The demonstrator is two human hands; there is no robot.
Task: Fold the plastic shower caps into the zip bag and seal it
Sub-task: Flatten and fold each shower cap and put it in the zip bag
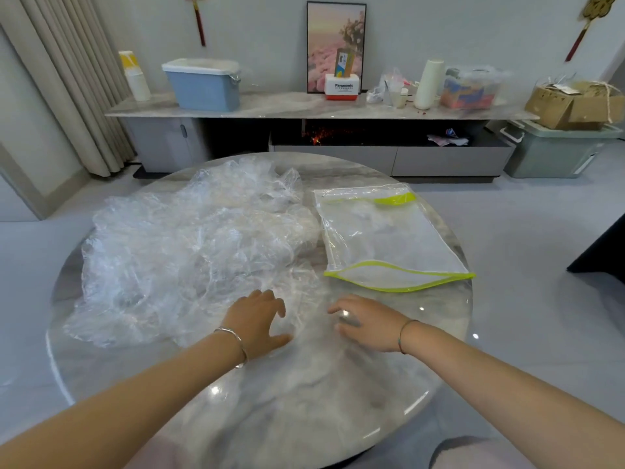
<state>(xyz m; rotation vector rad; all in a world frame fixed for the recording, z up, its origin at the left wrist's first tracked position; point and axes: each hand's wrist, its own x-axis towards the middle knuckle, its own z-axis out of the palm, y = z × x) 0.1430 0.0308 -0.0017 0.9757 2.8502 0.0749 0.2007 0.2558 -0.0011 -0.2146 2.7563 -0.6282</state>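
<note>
Shower caps (189,252) touch left hand (260,319), near open zip bag (382,238).

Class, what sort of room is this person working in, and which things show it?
Probably a home living room: a long low cabinet along the wall, a framed picture standing on it, curtains at the left, and a round marble table.

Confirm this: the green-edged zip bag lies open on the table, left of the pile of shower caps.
Not quite. The head view shows the zip bag to the right of the pile of shower caps, not the left. It does lie open on the table.
</note>
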